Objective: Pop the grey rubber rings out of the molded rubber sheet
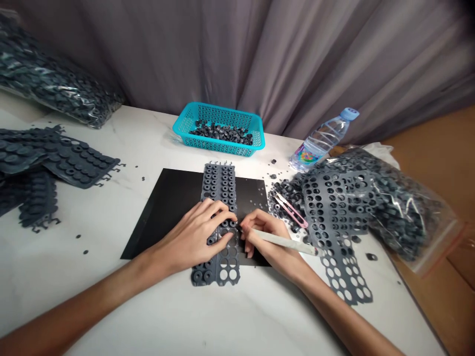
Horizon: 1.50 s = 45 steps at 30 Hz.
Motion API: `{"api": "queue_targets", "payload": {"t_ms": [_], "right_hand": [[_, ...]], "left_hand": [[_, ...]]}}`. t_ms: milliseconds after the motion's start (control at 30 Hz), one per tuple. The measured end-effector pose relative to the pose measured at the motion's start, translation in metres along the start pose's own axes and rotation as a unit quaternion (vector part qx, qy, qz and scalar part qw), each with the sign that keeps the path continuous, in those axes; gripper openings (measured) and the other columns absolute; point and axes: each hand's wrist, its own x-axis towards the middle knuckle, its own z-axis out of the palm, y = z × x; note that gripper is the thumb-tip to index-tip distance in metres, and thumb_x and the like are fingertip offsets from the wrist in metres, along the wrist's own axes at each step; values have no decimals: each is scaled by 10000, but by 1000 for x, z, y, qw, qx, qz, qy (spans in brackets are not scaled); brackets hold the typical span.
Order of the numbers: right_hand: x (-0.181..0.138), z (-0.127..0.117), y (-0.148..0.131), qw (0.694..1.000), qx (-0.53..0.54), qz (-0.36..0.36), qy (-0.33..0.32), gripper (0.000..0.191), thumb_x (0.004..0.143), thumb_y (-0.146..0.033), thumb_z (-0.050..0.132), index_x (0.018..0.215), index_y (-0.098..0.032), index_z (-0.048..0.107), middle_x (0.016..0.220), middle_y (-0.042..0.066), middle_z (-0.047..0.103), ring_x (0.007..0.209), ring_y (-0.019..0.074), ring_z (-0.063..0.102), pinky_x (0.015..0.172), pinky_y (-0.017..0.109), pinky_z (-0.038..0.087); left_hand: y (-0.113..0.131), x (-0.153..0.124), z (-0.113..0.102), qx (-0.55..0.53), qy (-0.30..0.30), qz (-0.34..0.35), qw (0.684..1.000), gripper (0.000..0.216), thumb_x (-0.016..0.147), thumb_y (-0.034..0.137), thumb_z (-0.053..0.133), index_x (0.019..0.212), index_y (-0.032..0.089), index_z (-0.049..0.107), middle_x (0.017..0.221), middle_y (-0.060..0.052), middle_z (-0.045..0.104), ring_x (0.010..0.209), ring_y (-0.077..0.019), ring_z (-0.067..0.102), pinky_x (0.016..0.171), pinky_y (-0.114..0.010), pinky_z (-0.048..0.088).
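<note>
A dark grey moulded rubber sheet [218,185] with rows of round ring-shaped pieces lies lengthwise before me, over a black mat [156,212]. Several holes at its near right end are empty. My left hand [204,227] rests across the sheet and holds it, with thumb and index finger curved at its right side. My right hand [265,235] is closed around a slim whitish pen-like tool [284,241], whose back end points right. The tool's tip, hidden by my fingers, is close to the sheet's right edge.
A turquoise basket [218,149] of small dark pieces stands behind. To the right are pink-handled tweezers [293,211], loose pieces, a punched-out sheet [336,222], a water bottle [322,138] and a filled bag [404,217]. More sheets [74,160] and another bag [55,84] lie left.
</note>
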Motion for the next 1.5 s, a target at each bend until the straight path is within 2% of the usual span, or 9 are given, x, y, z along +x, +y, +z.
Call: {"api": "queue_targets", "payload": {"t_ms": [167,767,1200,1500], "right_hand": [[-1,-2,0,1000,-25,4,0,35,954,-227,603,931,-201,605,699,-11,662,562,134,641,524,232,511],[0,-1,4,999,-47,4,1,200,1011,-397,623,971,-202,616,734,0,672,569,131,649,522,229,518],[0,-1,8,998,-60,-6,10,159,1001,-360,616,947,-211,608,713,-10,670,546,130,644,504,226,515],[-1,1,2,997,-68,-18,13,91,967,-279,626,913,-210,601,690,-19,667,536,123,638,508,220,525]], "left_hand": [[-1,1,1,-22,-1,-17,1000,196,989,255,625,1184,247,609,1167,-40,613,1157,-248,569,1014,-442,489],[-4,1,5,-7,-4,-12,1000,219,985,278,626,1197,234,592,1181,-46,615,1136,-256,576,1005,-449,491],[-2,0,4,1,-7,-6,1000,200,1001,275,607,1195,229,588,1182,-43,619,1127,-252,573,996,-444,478],[-4,-1,7,8,13,6,1000,199,998,273,608,1193,234,586,1183,-46,632,1126,-257,584,992,-441,477]]}}
